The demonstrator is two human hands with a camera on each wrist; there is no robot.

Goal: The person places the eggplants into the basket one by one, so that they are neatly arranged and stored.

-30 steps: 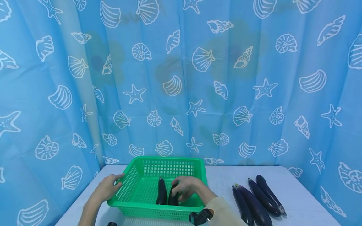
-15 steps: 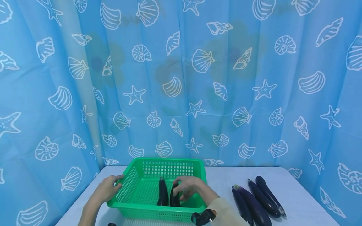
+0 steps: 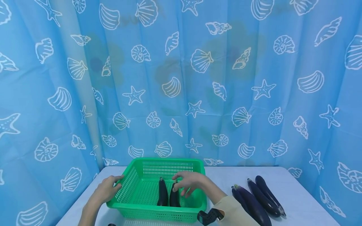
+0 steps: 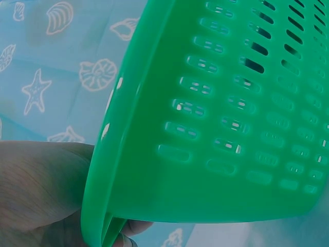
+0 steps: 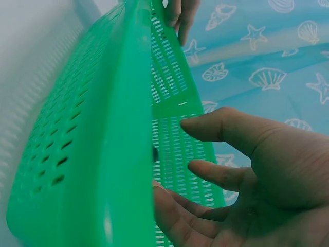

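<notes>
gripping the left rim of the green plastic basket (image 3: 158, 214) is the left hand (image 3: 107, 189). two dark eggplants (image 3: 162, 194) lie inside the basket; just above one, the right hand (image 3: 189, 182) parts its fingers, holding nothing. right of the basket, four more eggplants (image 3: 263, 199) lie on a white table (image 3: 220, 179); behind the basket hangs a blue seashell-print curtain (image 3: 181, 122).

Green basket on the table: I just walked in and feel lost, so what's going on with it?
A person grips the left rim of the green basket with the left hand. The right hand hovers over the right-hand eggplant in the basket, fingers spread and gripping nothing. Another eggplant lies beside that one, and four more eggplants lie on the white table to the right.
</notes>
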